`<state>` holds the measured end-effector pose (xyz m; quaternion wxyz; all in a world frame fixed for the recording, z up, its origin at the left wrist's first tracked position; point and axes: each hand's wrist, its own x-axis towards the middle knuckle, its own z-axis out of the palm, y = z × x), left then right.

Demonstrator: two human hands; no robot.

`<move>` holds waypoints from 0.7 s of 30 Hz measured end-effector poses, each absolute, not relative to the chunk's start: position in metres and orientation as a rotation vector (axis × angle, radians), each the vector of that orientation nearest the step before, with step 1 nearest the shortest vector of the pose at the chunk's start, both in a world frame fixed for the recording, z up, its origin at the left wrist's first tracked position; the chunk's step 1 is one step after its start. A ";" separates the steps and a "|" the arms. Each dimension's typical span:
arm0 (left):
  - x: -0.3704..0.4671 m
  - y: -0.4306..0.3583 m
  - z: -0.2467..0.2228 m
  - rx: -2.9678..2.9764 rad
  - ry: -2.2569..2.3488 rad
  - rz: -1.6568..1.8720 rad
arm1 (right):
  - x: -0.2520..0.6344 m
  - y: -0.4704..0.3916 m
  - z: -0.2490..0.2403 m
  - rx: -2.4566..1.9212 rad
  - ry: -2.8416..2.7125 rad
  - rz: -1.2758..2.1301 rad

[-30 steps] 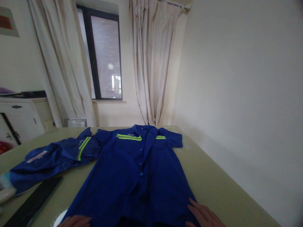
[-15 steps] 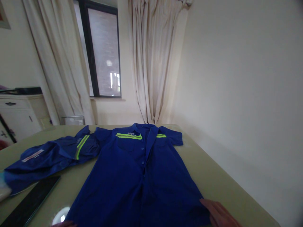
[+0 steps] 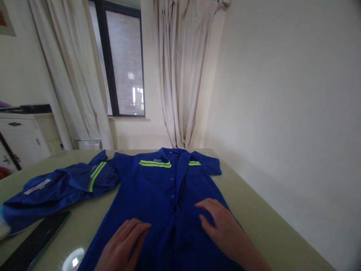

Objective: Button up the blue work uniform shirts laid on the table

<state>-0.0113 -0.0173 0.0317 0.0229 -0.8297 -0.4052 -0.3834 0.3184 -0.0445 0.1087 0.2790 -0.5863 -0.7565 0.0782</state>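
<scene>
A blue short-sleeved work shirt with yellow-green reflective stripes lies spread on the table, its collar at the far end and its front partly unbuttoned. Over the lower left part of the shirt is my left hand, fingers bent forward and holding nothing visible. My right hand is above the right half of the shirt, thumb and fingers apart, with nothing in it. Whether either hand touches the cloth I cannot tell. To the left, a second blue garment with a similar stripe lies crumpled against the shirt's sleeve.
A dark flat object lies on the greenish table at the lower left. A round light reflection shows beside it. Along the table's right side runs a white wall. Curtains and a window are behind the table.
Both hands have left the shirt's lower edges and moved inward and forward over its middle. The shirt looks nearly the same, and the view has shifted slightly.
</scene>
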 end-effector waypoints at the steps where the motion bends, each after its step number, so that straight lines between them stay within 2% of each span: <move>1: 0.014 -0.003 0.044 -2.629 -1.318 -1.139 | 0.297 -0.025 0.115 -1.560 -2.017 0.247; 4: 0.073 0.043 0.060 -2.728 -1.588 -0.916 | 0.254 0.031 0.104 -1.748 -1.887 0.270; 8: 0.100 0.083 0.036 -2.700 -1.872 -0.755 | 0.246 0.073 0.046 -1.906 -1.739 0.275; 12: 0.099 0.086 0.011 -2.756 -1.757 -0.795 | 0.256 0.076 0.008 -1.644 -1.617 0.390; 17: 0.100 0.083 0.009 -2.778 -1.779 -0.677 | 0.257 0.083 0.006 -1.350 -1.376 0.750; 21: 0.102 0.088 0.010 -2.775 -1.874 -0.671 | 0.260 0.090 0.008 -1.259 -1.314 0.886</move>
